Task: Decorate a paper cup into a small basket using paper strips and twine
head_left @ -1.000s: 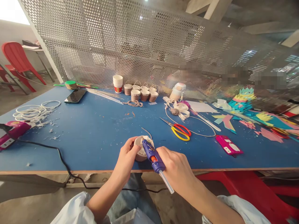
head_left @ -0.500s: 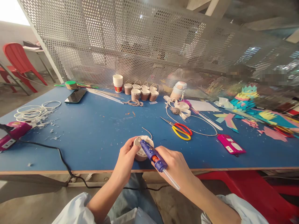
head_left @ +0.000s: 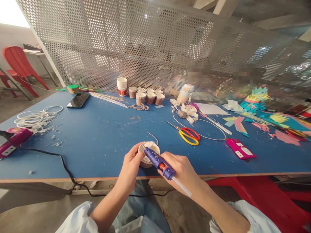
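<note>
My left hand (head_left: pixel 131 161) grips the left side of a small paper cup (head_left: pixel 146 163) with a pale rim and a brownish wrapped side, near the table's front edge. In my right hand (head_left: pixel 181 166) is a blue hot glue gun (head_left: pixel 155 159) with an orange part and a clear glue stick (head_left: pixel 181 186) out of its back. Its nozzle points at the cup's left inner rim; whether it touches, I cannot tell. Behind the cup, a short piece of cord (head_left: pixel 153 137) curls on the table. Red-and-yellow scissors (head_left: pixel 188 135) lie to the right.
Wrapped cups (head_left: pixel 141 98) and a stack of paper cups (head_left: pixel 122 86) stand along the perforated screen (head_left: pixel 97 48). A phone (head_left: pixel 78 100), white cord coils (head_left: pixel 31 118), a power strip (head_left: pixel 14 142) with a black cable (head_left: pixel 63 161), a pink pouch-like item (head_left: pixel 240 149) and paper scraps lie around.
The glue gun's nozzle has shifted slightly left along the cup's rim, and its rear end has swung a little right. My left hand stays on the cup.
</note>
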Tool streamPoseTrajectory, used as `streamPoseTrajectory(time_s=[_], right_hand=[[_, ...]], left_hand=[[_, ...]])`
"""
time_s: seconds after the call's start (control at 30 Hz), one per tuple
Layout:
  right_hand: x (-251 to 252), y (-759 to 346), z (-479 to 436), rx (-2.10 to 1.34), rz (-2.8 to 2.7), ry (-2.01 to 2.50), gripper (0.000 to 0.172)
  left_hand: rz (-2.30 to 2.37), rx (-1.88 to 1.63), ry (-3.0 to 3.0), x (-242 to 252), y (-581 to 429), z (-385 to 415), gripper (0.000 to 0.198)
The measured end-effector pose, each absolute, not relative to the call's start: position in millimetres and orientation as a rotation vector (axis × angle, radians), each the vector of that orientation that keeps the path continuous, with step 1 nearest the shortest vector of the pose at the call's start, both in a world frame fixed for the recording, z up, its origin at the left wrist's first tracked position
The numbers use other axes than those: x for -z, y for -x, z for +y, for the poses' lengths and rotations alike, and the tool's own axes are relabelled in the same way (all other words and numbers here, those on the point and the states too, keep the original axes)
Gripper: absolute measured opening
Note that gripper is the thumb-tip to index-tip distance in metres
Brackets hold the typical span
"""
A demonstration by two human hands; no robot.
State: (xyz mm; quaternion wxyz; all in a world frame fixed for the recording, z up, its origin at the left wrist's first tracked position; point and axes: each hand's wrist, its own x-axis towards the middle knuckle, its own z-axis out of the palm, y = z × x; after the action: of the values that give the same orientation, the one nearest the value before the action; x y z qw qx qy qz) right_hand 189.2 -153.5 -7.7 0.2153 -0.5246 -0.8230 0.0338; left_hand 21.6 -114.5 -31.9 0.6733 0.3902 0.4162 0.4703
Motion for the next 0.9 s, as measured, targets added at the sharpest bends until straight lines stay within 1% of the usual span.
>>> streamPoseTrajectory(time_s=[0.4,0.63,0.9], right_hand=[[8.2,-193.0,-151.2,-0.169,-2.326,1.322,0.011],[10.1,-188.5,-154.7,-0.094,-2.294,1.374,0.010],[10.6,-186.1,-158.0,-0.066,-2.254,1.434,0.010]], left_hand=[[0.893,-1.060,-0.889,35.6,-20.4,-115.8,0.035],[0.891,-1.051,-0.899,34.7,-20.5,-117.0,0.033],[0.947,-1.050,-0.924,34.0,-20.6,-117.2,0.038]])
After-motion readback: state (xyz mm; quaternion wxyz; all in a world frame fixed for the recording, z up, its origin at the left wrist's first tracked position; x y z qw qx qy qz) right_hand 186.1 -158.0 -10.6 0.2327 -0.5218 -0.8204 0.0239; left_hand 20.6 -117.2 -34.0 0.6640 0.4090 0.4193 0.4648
